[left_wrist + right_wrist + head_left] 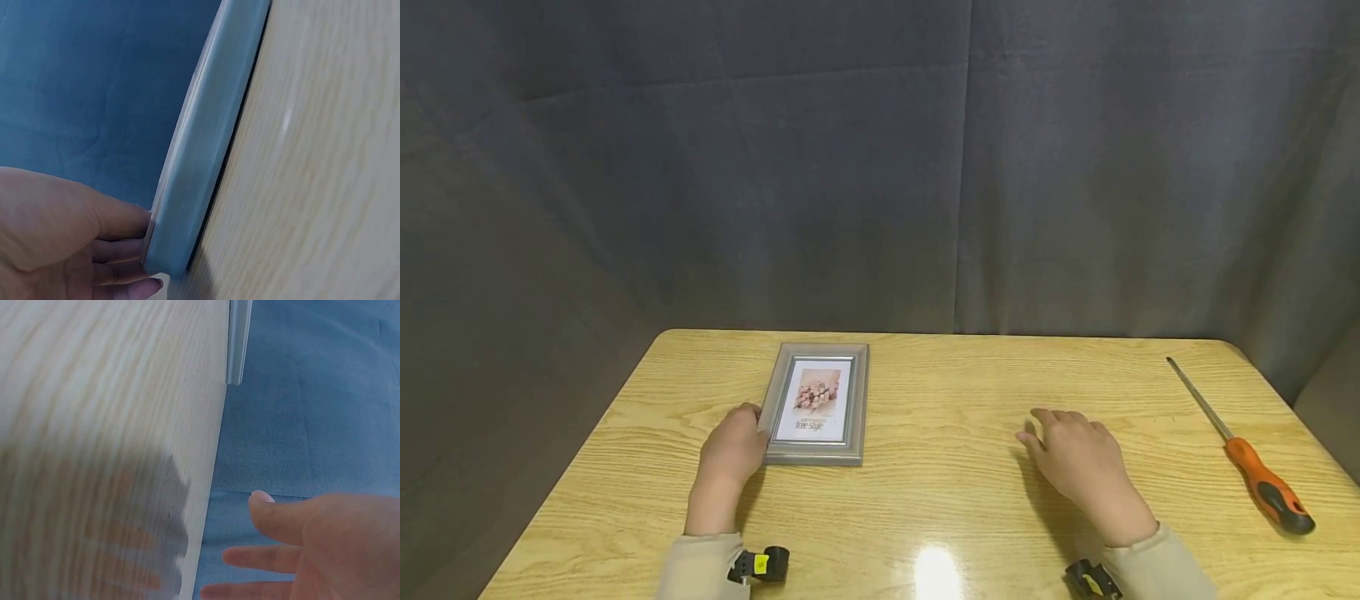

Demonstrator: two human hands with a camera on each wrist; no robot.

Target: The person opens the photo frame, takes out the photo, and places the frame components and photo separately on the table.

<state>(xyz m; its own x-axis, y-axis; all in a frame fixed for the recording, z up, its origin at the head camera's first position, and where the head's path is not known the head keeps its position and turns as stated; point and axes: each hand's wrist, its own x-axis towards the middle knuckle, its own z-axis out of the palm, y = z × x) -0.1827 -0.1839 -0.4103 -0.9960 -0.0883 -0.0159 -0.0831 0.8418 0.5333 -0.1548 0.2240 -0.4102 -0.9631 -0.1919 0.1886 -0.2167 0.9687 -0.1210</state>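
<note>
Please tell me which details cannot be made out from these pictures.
- Silver-grey rectangular picture frame: its back is hidden by its upturned front in the head view; in the left wrist view the top edge cuts it off.
- White printed insert: the line above "free style" is too small in the head view.
- Bare right hand: the right and bottom edges cut it off in the right wrist view.
- Long orange-and-black-handled metal screwdriver: tip shape too small in the head view.

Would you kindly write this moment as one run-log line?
left hand: holds picture frame by left edge | right hand: empty, above table | picture frame: face up | screwdriver: on table, right side
</note>
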